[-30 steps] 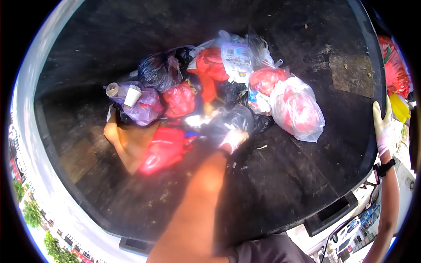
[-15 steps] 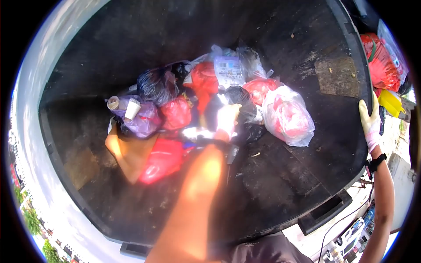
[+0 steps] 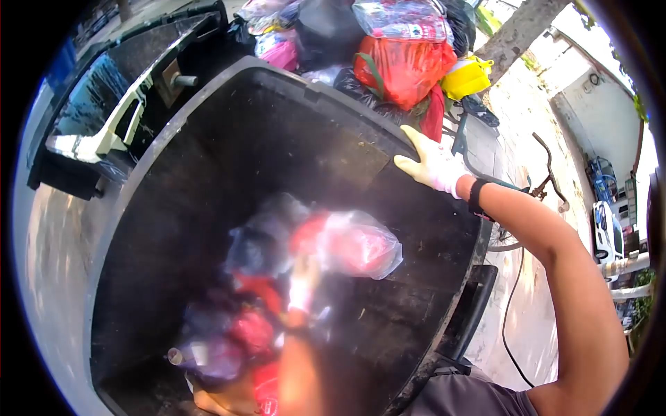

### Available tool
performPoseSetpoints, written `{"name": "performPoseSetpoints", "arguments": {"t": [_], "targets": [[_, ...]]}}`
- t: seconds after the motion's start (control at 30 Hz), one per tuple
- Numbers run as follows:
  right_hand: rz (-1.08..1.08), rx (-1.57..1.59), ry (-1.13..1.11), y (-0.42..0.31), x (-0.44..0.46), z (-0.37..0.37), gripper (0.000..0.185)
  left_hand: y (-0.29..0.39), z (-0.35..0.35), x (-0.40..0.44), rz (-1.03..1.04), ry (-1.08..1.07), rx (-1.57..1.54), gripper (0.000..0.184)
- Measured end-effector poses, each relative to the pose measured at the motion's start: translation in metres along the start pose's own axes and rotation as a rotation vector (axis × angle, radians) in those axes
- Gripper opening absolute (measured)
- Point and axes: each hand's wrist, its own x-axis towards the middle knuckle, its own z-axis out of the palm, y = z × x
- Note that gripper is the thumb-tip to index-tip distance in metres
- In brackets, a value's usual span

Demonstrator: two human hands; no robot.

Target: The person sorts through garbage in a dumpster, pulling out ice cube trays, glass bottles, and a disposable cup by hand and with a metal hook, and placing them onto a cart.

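Deep in a large black bin [image 3: 173, 229], my left hand [image 3: 304, 284], gloved and blurred, is over several bags; its fingers are smeared, so what it holds is unclear. Just up and right of it is a clear bag with red contents [image 3: 364, 246]. A dark bag [image 3: 260, 239] lies up and left of the hand. Below left are a red bag [image 3: 253, 331] and a purple bag [image 3: 220, 357] with a pale cup. My right hand [image 3: 433, 163], in a pale glove, rests on the bin's rim with thumb and fingers apart, holding no item.
Beyond the rim are a big red bag [image 3: 402, 69], a yellow container [image 3: 467, 78] and black bags [image 3: 326, 35]. Another open bin [image 3: 104, 104] stands at the upper left. A bicycle [image 3: 548, 173], a tree trunk [image 3: 517, 41] and a parked white car [image 3: 608, 232] are at the right.
The view has swung, bringing the piled bags, second bin and bicycle into sight. My left hand has moved within the bags. My right hand still rests on the rim.
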Motion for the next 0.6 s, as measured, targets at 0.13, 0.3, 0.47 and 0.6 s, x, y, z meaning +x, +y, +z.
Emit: {"name": "performPoseSetpoints", "arguments": {"t": [0.13,0.3,0.47,0.6], "targets": [[0.006,0.081,-0.051,-0.004,-0.003,-0.013,0.080,-0.054,0.023,-0.023,0.132,-0.229,0.256,0.055],[-0.033,0.117,-0.050,0.004,-0.010,-0.017,0.081,-0.015,0.037,-0.053,0.109,-0.364,0.439,0.052],[-0.051,0.175,-0.029,0.017,-0.008,-0.007,0.083,0.083,0.048,-0.108,0.046,-0.388,0.442,0.061],[-0.038,0.311,-0.112,0.020,-0.007,-0.018,0.088,0.116,0.051,-0.144,-0.048,-0.532,0.405,0.061]]}}
